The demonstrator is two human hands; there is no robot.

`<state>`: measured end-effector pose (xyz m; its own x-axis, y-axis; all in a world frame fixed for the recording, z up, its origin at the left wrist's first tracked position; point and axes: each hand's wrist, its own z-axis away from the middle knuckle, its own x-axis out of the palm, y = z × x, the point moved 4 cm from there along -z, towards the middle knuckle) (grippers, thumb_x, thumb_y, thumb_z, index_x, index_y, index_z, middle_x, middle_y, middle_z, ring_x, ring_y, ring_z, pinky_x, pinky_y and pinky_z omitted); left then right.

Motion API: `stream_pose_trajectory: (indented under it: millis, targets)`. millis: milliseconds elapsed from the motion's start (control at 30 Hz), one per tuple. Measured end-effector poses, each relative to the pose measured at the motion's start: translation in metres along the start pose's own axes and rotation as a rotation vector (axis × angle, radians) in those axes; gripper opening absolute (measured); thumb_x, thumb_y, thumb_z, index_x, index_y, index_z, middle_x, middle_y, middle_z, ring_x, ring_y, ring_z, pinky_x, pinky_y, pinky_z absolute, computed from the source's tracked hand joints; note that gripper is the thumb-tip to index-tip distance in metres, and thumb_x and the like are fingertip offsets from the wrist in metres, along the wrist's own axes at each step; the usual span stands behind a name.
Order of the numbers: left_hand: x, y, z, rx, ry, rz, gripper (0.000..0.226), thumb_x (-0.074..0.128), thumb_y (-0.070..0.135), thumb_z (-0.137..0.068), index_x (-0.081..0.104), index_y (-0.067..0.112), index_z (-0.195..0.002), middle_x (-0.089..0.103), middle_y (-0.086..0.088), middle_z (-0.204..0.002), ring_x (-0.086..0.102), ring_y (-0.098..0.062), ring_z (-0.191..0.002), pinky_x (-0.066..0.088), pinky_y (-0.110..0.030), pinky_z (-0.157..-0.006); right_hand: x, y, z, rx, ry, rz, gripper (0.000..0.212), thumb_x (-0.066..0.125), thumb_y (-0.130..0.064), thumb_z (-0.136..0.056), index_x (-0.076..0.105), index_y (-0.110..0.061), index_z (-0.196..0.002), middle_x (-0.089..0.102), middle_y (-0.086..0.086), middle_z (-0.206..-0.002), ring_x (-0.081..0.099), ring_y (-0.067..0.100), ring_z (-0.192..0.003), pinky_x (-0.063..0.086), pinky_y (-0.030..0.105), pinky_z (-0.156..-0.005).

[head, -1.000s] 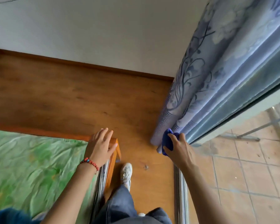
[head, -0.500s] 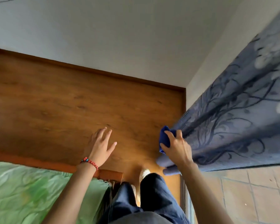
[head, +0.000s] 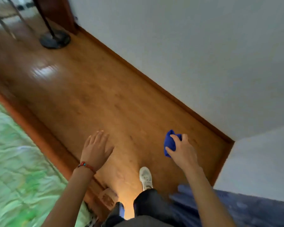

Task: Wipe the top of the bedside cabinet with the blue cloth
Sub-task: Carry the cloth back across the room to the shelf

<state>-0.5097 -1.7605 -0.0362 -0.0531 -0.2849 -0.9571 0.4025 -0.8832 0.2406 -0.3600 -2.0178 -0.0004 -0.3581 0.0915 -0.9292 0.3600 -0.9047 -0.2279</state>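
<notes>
Item, as I log it: blue cloth (head: 170, 143), bunched in my right hand (head: 182, 150), fingers curled shut around it for carrying above the wooden floor (head: 105, 99); left hand (head: 96, 149) empty, fingers spread flat, presumably for balance; bedside cabinet not in view.

Wooden floor (head: 105, 99), white wall (head: 187, 46), perhaps a green-covered bed (head: 15, 161)

Bare forearms, a red beaded bracelet (head: 86, 165), dark trousers (head: 147, 208), and a white sneaker (head: 145, 177).
</notes>
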Motion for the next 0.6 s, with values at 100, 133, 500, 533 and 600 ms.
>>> stream_pose_trajectory:
  millis: [100, 133, 500, 533, 600]
  targets:
    - [-0.007, 0.005, -0.019, -0.122, 0.044, 0.017, 0.057, 0.039, 0.045, -0.079, 0.063, 0.003, -0.109, 0.063, -0.019, -0.111, 0.059, -0.037, -0.102, 0.047, -0.052, -0.084, -0.016, -0.008, -0.06, -0.122, -0.047, 0.046, 0.053, 0.053, -0.041, -0.088, 0.033, -0.024, -0.134, 0.036, 0.005, -0.127, 0.055, 0.018, -0.092, 0.047, 0.026, -0.074]
    - [-0.009, 0.007, -0.024, -0.163, 0.05, 0.019, 0.055, 0.042, 0.045, -0.079, 0.063, 0.003, -0.109, 0.063, -0.019, -0.111, 0.059, -0.038, -0.102, 0.047, -0.052, -0.083, -0.021, -0.011, -0.077, -0.165, -0.057, 0.059, 0.053, 0.053, -0.041, -0.088, 0.034, -0.024, -0.134, 0.036, 0.005, -0.127, 0.055, 0.018, -0.092, 0.047, 0.026, -0.074]
    - [-0.028, -0.014, -0.044, -0.523, 0.104, 0.008, 0.05, 0.065, 0.037, -0.081, 0.059, 0.004, -0.118, 0.06, -0.019, -0.119, 0.055, -0.038, -0.11, 0.04, -0.052, -0.091, -0.033, -0.077, -0.192, -0.55, -0.154, 0.195, 0.053, 0.053, -0.041, -0.088, 0.034, -0.022, -0.134, 0.036, 0.007, -0.126, 0.057, 0.022, -0.09, 0.052, 0.031, -0.076]
    - [-0.03, -0.02, -0.044, -0.551, 0.1, 0.005, 0.049, 0.062, 0.039, -0.083, 0.06, 0.004, -0.117, 0.06, -0.019, -0.117, 0.056, -0.038, -0.109, 0.041, -0.052, -0.09, -0.032, -0.086, -0.199, -0.574, -0.165, 0.202, 0.053, 0.053, -0.041, -0.088, 0.034, -0.022, -0.134, 0.036, 0.007, -0.126, 0.057, 0.023, -0.09, 0.052, 0.031, -0.076]
    - [-0.033, -0.031, -0.046, -0.603, 0.079, 0.014, 0.053, 0.049, 0.046, -0.084, 0.061, 0.004, -0.115, 0.061, -0.018, -0.115, 0.057, -0.037, -0.107, 0.042, -0.053, -0.088, -0.031, -0.104, -0.214, -0.615, -0.185, 0.204, 0.053, 0.052, -0.041, -0.088, 0.034, -0.022, -0.134, 0.036, 0.007, -0.126, 0.058, 0.023, -0.09, 0.052, 0.032, -0.077]
